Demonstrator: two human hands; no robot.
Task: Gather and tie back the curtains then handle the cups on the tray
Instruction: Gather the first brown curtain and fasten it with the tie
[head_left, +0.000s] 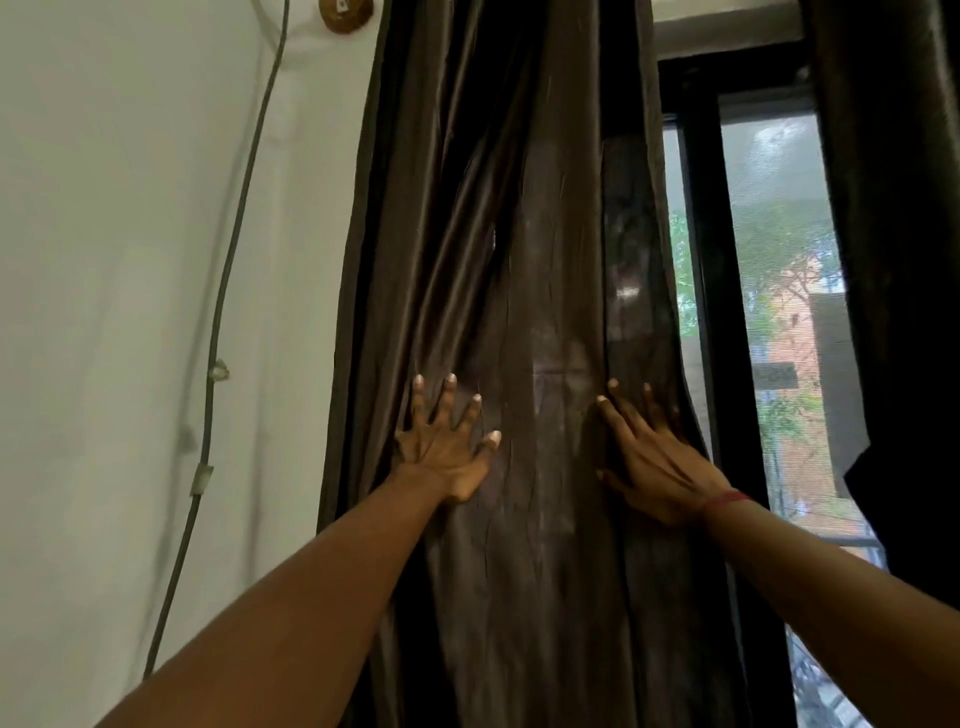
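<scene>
Left grip, right grip press curtain.

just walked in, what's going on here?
A person stands at a window with both hands on the dark curtain to its left. The left hand presses flat on the folds, fingers spread. The right hand lies flat, fingers straight, near the curtain's window-side edge. The fabric hangs loose between them and no tie-back shows on it. No tray or cups are in view.
</scene>
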